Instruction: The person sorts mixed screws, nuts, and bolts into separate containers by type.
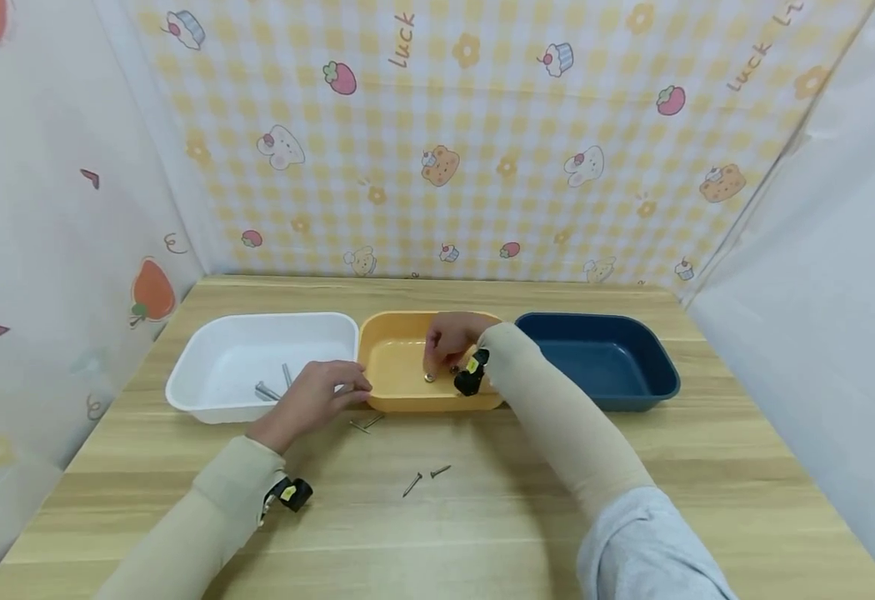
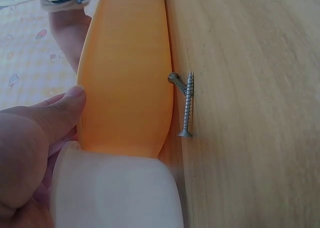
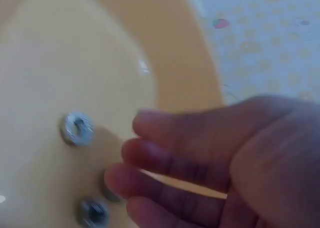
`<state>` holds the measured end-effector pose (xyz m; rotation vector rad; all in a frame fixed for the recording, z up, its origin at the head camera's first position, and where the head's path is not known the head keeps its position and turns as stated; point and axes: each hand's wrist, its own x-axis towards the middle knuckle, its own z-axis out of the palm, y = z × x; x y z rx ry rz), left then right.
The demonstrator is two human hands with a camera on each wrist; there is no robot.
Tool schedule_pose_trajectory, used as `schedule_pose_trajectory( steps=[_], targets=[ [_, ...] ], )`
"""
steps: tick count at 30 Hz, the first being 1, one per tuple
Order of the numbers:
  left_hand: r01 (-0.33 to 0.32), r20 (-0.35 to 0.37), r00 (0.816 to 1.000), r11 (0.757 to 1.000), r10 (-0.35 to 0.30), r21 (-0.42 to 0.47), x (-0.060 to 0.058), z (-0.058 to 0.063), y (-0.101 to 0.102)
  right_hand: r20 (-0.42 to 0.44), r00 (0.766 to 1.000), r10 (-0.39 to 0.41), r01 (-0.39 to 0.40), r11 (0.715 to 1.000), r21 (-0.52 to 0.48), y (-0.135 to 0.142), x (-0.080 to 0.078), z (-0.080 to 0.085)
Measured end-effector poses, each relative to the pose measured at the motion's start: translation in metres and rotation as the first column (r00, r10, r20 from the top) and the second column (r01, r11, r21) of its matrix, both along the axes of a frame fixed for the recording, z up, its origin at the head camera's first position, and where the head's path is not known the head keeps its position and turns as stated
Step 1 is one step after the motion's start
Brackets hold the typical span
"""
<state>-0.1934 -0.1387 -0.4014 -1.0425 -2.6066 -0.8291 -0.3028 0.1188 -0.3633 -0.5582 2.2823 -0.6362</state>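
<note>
My left hand (image 1: 321, 393) holds the near left corner of the yellow tray (image 1: 392, 367), its thumb on the rim in the left wrist view. Inside that tray, my right hand (image 1: 454, 335) reaches down with fingers loosely bent and nothing visible between them. Close to its fingertips lies a metal nut (image 1: 429, 378). The right wrist view shows one nut (image 3: 77, 129) apart on the tray floor, another nut (image 3: 93, 213) below it, and a third piece partly hidden by a finger. Two screws (image 2: 187, 107) lie crossed on the table against the tray's front.
A white tray (image 1: 208, 367) with a few bolts (image 1: 265, 391) adjoins the yellow one on the left. On the right stands a dark blue tray (image 1: 595, 367). Two more screws (image 1: 412, 484) lie on the wooden table (image 1: 482, 533) nearer me. A patterned cloth (image 1: 512, 117) hangs behind.
</note>
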Motion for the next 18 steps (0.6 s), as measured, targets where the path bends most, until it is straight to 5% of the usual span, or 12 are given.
schedule_pose_trajectory(
  steps=[4, 9, 18],
  targets=[
    [0.011, -0.031, 0.999, 1.000, -0.011, 0.001, -0.001, 0.000, 0.000, -0.094, 0.994, -0.053, 0.045, 0.995, -0.085, 0.020, 0.003, 0.014],
    [0.016, -0.045, 0.999, 1.000, -0.016, -0.011, 0.000, 0.000, -0.001, -0.202, 0.956, -0.211, 0.151, 0.949, -0.278, 0.052, 0.014, 0.024],
    [0.042, -0.057, 0.997, 0.999, -0.044, -0.032, -0.001, 0.004, 0.002, -0.327, 0.790, -0.518, 0.361, 0.825, -0.434, 0.124, 0.038, 0.034]
  ],
)
